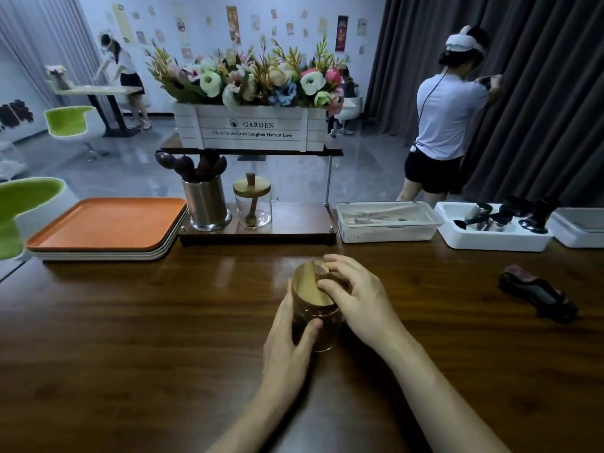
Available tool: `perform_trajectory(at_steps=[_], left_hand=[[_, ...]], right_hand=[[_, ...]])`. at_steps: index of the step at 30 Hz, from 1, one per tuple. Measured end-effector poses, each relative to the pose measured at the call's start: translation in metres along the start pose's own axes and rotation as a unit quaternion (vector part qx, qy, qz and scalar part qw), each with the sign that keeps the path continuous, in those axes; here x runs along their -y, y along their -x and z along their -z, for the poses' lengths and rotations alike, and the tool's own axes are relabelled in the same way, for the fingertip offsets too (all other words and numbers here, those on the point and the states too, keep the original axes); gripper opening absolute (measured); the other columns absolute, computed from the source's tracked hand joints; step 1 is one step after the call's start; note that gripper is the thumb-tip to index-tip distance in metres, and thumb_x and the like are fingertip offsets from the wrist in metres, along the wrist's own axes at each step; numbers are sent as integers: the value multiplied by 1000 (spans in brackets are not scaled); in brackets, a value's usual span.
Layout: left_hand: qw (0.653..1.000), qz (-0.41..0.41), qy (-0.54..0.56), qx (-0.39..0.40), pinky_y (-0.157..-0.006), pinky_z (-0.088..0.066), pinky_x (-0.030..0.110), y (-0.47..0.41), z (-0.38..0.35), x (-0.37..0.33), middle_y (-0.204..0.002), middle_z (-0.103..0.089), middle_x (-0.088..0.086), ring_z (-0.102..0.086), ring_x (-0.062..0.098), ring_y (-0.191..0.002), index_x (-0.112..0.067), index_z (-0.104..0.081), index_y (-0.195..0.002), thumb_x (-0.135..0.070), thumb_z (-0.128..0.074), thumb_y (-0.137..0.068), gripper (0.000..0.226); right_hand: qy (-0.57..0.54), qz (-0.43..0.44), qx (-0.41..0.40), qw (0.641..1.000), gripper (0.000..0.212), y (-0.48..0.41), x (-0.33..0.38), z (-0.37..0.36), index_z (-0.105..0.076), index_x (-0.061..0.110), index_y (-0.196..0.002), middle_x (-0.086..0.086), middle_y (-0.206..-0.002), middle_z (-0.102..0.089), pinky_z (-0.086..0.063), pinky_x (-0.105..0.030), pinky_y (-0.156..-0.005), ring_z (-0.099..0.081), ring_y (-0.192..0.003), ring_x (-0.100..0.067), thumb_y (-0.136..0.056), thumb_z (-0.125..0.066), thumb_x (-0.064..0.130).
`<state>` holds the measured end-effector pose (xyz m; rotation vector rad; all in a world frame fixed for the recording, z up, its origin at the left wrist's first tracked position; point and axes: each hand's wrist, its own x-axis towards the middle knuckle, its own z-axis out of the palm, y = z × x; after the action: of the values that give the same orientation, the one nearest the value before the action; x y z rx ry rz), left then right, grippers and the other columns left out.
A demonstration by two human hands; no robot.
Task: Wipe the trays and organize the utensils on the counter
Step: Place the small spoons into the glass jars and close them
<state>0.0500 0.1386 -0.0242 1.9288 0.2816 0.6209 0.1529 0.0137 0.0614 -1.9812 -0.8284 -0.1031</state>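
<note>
The left hand (287, 341) is curled tight round the side of a small clear glass jar (322, 335). The jar stands on the dark brown wooden worktop (130, 322), in the middle and nearer the front edge. The right hand (356, 295) rests on the jar's round wooden lid (307, 282), and its fingertips pinch a small knob on top. I think the job is about halfway done. The stack of flat trays (98, 248) sits neatly at the back left corner, but I cannot tell if the trays are wiped, and no cloth is in either hand. This jar looks like it needs a home, maybe on the low wooden stand (294, 230) at the back edge, which has a bare spot on its right side. Now the counting. There are two glass jars: this one and a second glass jar with a wooden stick (253, 207) on the stand. There is one shiny steel cup (206, 204) beside it, holding a few dark wooden spoons that are hard to count. The stack has an orange tray on top and about three pale ones under it. Three white plastic bins (389, 232) stand along the back right edge. One dark floppy thing (539, 295) lies alone near the right edge.
</note>
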Motion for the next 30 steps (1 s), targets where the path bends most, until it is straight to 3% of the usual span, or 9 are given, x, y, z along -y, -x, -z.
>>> perform_trajectory(at_steps=[2,6,9,13,16,20,25,30], left_hand=[[1000,-3,15,2,-117,-39,44,-2,3,1,-156,-42,-21,-39,1,-144,-50,-31,-154,-62,-55,-88,71],[998,8,61,-3,-118,-39,44,-10,11,4,-155,-46,-18,-43,1,-142,-64,-27,-148,-75,-58,-84,72],[997,8,74,5,-116,-40,47,-19,17,4,-152,-50,-16,-47,5,-140,-64,-28,-148,-74,-61,-84,73],[996,-2,83,29,-114,-44,45,-30,23,-2,-148,-52,-21,-51,3,-136,-54,-43,-147,-73,-63,-83,69],[995,-6,84,47,-111,-47,45,-34,26,-6,-143,-58,-20,-55,3,-131,-52,-51,-139,-60,-65,-86,55],[995,-6,76,69,-110,-49,41,-35,29,-10,-140,-59,-22,-57,0,-128,-54,-50,-135,-59,-67,-83,55],[994,-7,57,90,-112,-46,43,-34,32,-8,-145,-55,-21,-54,2,-133,-56,-45,-142,-74,-71,-76,73],[995,7,45,86,-111,-47,42,-36,27,-10,-140,-60,-20,-58,1,-128,-52,-46,-143,-62,-75,-77,72]], right_hand=[[17,2,3,1000,24,3,3,-2,-73,21,-115,20,-127,-59,-44,-22,-103,-55,-119,3,-92,-68,22],[46,1,0,999,23,6,6,-4,-72,19,-116,26,-124,-55,-39,-10,-98,-53,-116,5,-93,-67,21],[51,-4,-2,999,22,8,6,-6,-72,21,-114,30,-121,-54,-37,-6,-96,-53,-114,9,-93,-68,21],[49,-13,-7,999,22,11,5,-9,-72,21,-114,22,-124,-59,-38,-8,-97,-54,-116,6,-93,-68,21],[49,-20,-10,999,23,15,4,-11,-72,19,-116,16,-127,-61,-39,-11,-100,-54,-119,3,-93,-68,21],[52,-30,-18,998,28,18,2,-13,-71,21,-121,17,-131,-59,-39,-13,-102,-53,-121,5,-93,-67,23],[43,-47,-17,998,35,25,-3,-12,-66,25,-129,18,-139,-55,-37,-17,-107,-48,-128,6,-94,-66,30],[33,-66,12,997,48,26,-14,-8,-56,31,-140,22,-146,-47,-32,-16,-110,-39,-133,10,-94,-64,41]])
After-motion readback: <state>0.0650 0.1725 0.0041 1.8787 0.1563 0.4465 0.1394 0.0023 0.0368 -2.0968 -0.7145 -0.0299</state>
